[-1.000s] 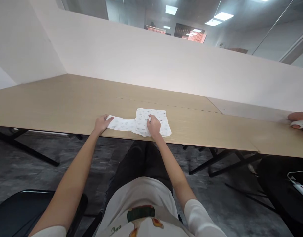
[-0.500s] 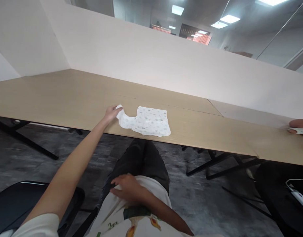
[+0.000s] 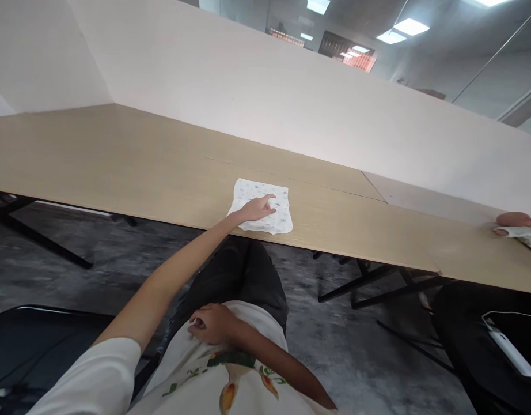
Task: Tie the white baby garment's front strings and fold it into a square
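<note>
A white cloth garment [image 3: 283,218] with small grey printed figures lies near the front edge of the table, in a roughly square shape. My left hand [image 3: 255,208] reaches over its left side and rests on top, palm down. The thumb and a finger are stretched out with a gap between them, and nothing shows in their grasp. The hand and wrist cover part of the cloth. Down at my belly, my right hand [image 3: 212,324] lies against my white T-shirt [image 3: 192,374], its fingers loosely curled and apart.
The long wooden table [image 3: 131,167] runs along a white partition [image 3: 291,127]. At its far right lies patterned cloth [image 3: 522,231] by a rounded brownish shape I cannot identify. Black chairs stand at lower left [image 3: 45,346] and right, the right one bearing a white power strip [image 3: 512,353].
My left hand has moved right, from the garment's outstretched left part onto its middle. That part now lies folded in over the rest. My right hand's fingers have curled more.
</note>
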The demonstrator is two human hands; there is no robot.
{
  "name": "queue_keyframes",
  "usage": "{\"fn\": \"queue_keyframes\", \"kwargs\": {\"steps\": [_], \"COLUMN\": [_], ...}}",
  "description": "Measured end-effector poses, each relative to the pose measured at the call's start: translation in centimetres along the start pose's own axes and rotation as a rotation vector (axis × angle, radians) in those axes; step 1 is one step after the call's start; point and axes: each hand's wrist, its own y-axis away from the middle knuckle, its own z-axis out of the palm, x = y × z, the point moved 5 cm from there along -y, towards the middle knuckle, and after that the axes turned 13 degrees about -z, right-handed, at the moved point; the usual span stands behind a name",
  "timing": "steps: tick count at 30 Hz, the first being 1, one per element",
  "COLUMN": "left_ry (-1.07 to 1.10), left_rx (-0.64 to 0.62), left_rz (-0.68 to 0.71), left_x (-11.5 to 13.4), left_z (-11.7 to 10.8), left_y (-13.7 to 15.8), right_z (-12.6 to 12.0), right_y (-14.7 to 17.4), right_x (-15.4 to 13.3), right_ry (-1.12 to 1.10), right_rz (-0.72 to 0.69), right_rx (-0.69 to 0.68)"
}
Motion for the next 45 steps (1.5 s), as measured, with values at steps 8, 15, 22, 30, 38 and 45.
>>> {"fn": "queue_keyframes", "kwargs": {"steps": [8,15,22,30,38,45], "left_ry": [-0.01,-0.201,-0.356,-0.379,-0.307,-0.273], "left_rx": [0.284,0.292,0.335,0.366,0.479,0.418], "left_rz": [0.028,0.065,0.155,0.093,-0.036,-0.264], "left_x": [-6.1,-9.5,-9.4,-7.6,-4.4,-7.1], "left_z": [-7.1,-5.6,-5.2,-5.4,-9.3,-10.9], "left_y": [7.8,10.4,9.4,10.7,9.2,-1.4], "right_z": [-13.2,-28.4,-29.9,-30.2,-36.3,-42.1], "right_y": [3.7,9.4,8.5,8.8,6.7,0.8], "right_x": [1.2,5.6,8.2,5.5,3.3,10.6], "right_ry": [0.121,0.565,0.607,0.586,0.686,0.695], "right_rz": [0.123,0.217,0.171,0.117,0.179,0.564], "right_rx": [0.623,0.904,0.659,0.711,0.787,0.553]}}
